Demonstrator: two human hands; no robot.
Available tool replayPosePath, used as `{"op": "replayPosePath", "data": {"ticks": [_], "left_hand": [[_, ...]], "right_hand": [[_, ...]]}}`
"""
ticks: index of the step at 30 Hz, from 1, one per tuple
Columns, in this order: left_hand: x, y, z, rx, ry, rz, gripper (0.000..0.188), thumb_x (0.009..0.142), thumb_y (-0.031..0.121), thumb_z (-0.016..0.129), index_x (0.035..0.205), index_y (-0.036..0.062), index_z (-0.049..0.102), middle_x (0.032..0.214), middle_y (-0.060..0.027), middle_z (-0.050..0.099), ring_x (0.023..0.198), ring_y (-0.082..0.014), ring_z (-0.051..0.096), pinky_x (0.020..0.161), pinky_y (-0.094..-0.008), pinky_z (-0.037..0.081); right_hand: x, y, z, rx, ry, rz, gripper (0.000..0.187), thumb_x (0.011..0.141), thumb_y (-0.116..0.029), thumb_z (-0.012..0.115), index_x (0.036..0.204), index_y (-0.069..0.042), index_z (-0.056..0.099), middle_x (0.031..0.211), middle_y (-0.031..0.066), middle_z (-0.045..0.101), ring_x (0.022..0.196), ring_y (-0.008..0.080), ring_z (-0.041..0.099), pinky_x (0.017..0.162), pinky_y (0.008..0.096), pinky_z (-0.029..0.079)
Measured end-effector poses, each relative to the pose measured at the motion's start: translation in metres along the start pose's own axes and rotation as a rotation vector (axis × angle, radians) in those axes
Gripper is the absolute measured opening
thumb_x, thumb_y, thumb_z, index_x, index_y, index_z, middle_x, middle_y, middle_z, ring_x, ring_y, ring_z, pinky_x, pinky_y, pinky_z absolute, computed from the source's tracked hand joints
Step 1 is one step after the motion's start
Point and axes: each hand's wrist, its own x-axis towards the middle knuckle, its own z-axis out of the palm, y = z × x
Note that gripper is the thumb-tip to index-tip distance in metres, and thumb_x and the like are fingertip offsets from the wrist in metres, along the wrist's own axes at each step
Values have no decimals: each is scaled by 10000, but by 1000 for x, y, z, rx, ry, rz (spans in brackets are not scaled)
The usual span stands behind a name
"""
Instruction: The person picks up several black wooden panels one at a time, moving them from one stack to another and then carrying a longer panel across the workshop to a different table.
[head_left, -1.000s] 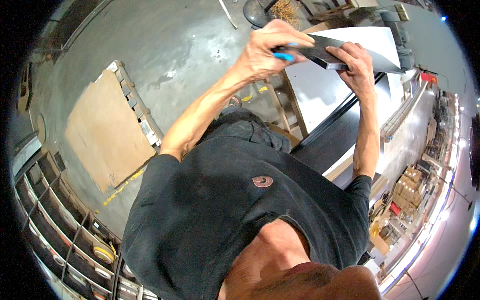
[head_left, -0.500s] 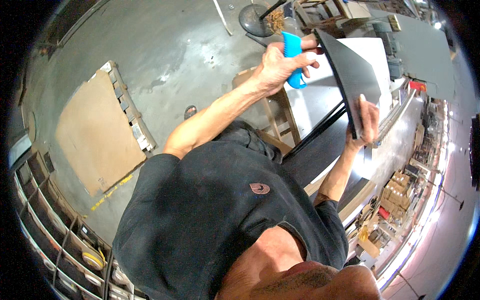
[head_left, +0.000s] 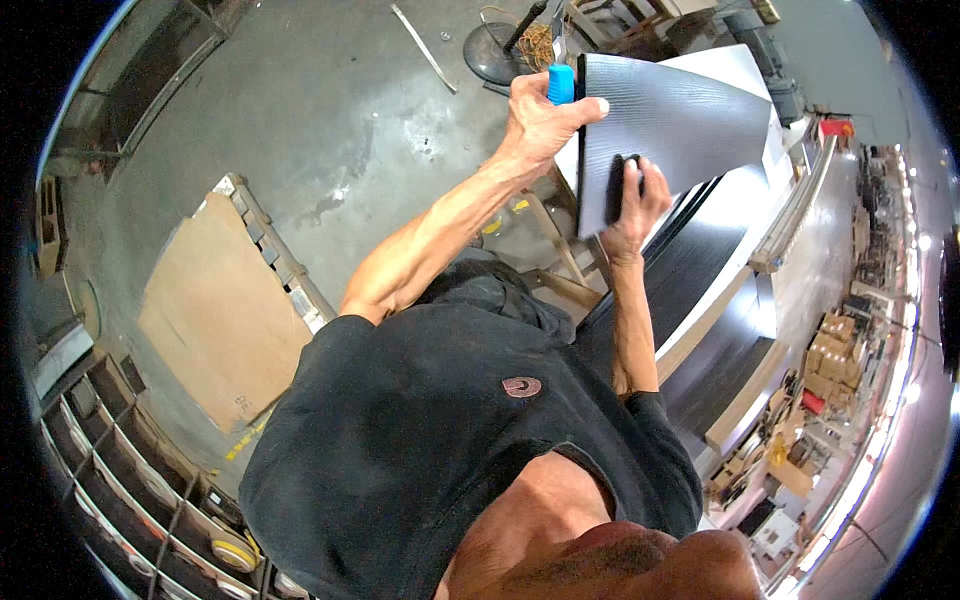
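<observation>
A black panel with a fine wood-grain face [head_left: 690, 110] is held up in front of me, above the bench. My left hand [head_left: 540, 125] grips its left edge, thumb pressed on the face. Tucked in that same hand is a blue-handled knife [head_left: 561, 86], its metal end pointing away from me. My right hand [head_left: 640, 205] is at the panel's lower part, fingers bent against the face. Something small and dark shows at its fingertips, too blurred to name.
Beneath the panel is a bench with a white top [head_left: 735, 65] and long black boards [head_left: 700, 240]. A brown sheet [head_left: 225, 310] lies on a pallet to the left. A round-based stand [head_left: 490, 50] and orange cord [head_left: 537, 45] are on the floor ahead. Shelving [head_left: 130, 480] stands at lower left.
The panel has turned from nearly edge-on to show its broad face. My right hand has shifted left from its lower edge onto the face. The knife has turned in my left hand.
</observation>
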Motion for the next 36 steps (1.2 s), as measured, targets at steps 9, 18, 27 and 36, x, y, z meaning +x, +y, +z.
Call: {"op": "replayPosePath", "data": {"ticks": [9, 18, 27, 36], "left_hand": [[3, -46, -66, 599, -209, 416, 333, 752, 31, 787, 1078, 86, 750, 701, -12, 514, 737, -132, 514, 663, -280, 429], [-23, -91, -103, 660, -109, 220, 312, 733, 75, 782, 1042, 117, 765, 784, -58, 604, 732, -160, 566, 672, -288, 462], [-27, -88, -113, 390, 176, 128, 284, 737, 153, 861, 954, 21, 734, 706, 59, 510, 684, -50, 493, 611, -245, 385], [-30, -76, -119, 511, 134, 209, 274, 741, 56, 774, 1013, 86, 771, 750, 17, 598, 740, -86, 571, 650, -268, 439]], "right_hand": [[-16, -4, 49, 268, -286, 211, 895, 718, -236, 801, 1488, -112, 364, 1458, 231, 359, 1361, 404, 338, 1111, 521, 333], [77, 114, 26, -72, -893, 12, 521, 750, -352, 808, 1210, -174, 641, 1074, 86, 695, 990, 273, 663, 908, 448, 509], [135, 118, 74, 231, -1008, -229, 390, 777, -260, 811, 1039, -3, 681, 953, 141, 682, 734, 247, 657, 640, 360, 536], [121, 115, 81, 244, -942, -329, 243, 821, -165, 766, 982, -18, 659, 888, 104, 646, 741, 242, 630, 645, 370, 514]]}}
